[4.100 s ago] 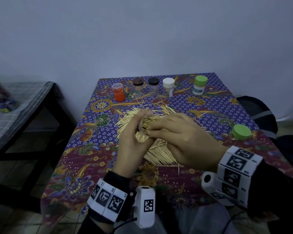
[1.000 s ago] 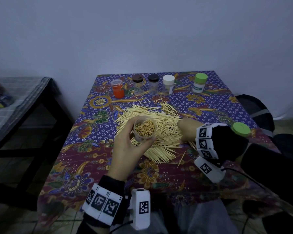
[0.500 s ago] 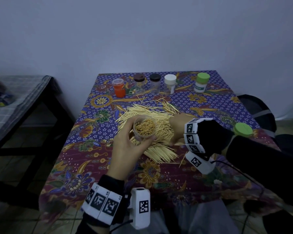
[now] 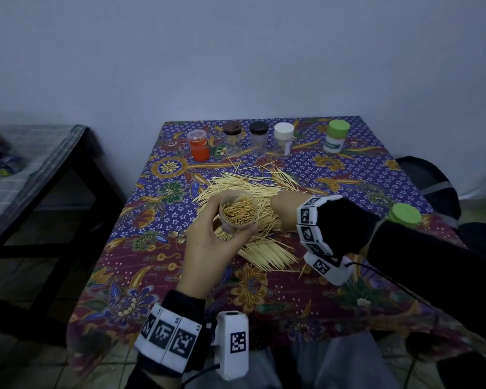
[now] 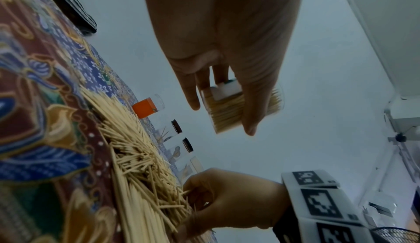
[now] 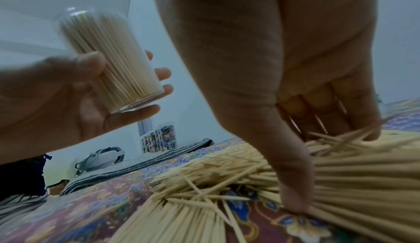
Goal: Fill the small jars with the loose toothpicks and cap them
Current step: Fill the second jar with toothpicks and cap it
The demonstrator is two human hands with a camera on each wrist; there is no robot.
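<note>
No readable text was found. The label on the green-capped jar was too blurred to be read; only black-and-white coded markers were seen on the wrist bands.

Loose toothpicks heaped mid-table, five capped jars rowed behind. Open jar held above the heap's left edge by left hand; right hand in the heap, just right. Loose lid near the right edge.

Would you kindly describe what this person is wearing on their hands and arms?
Both hands, left hand and right hand, are bare. Each wrist carries a white band of square black-and-white markers and a white camera block with its own marker. Black sleeves cover both arms; a thin black cable runs from the right block.
</note>
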